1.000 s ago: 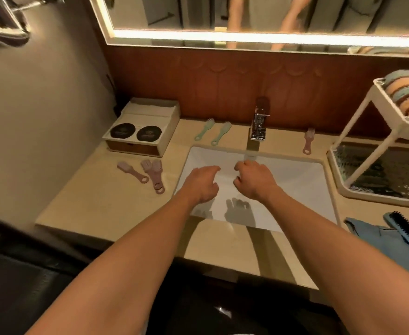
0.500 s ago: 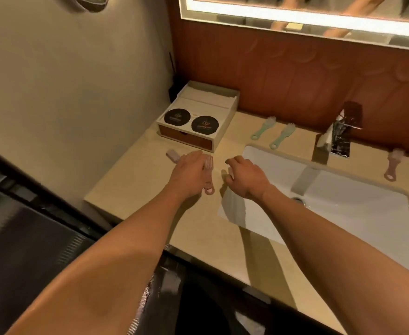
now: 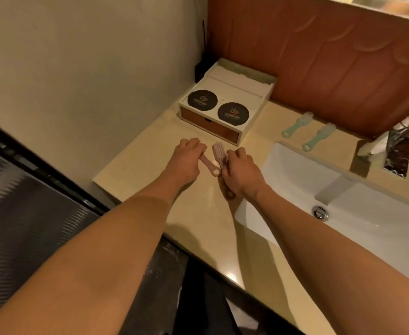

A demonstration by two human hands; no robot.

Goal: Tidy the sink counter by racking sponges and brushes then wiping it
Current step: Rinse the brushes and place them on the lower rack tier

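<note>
Step in hand: brush pickup on counter (image 3: 145, 163), left of sink (image 3: 319, 175). Left hand (image 3: 186, 162) curls over head of pink brush (image 3: 209, 166), ringed handle protruding. Right hand (image 3: 241, 174) wraps second pink brush (image 3: 219, 153), bristle head upward. Next, likely: lift both, carry to rack. Green brushes (image 3: 295, 125) beside faucet (image 3: 391, 146) untouched. Rack, sponges out of frame. First brush's head hidden under fingers; lifted or resting unclear.

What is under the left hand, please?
A pink brush: its ringed handle pokes out from beneath the left hand, whose fingers curl over it. The brush's head is covered.
</note>
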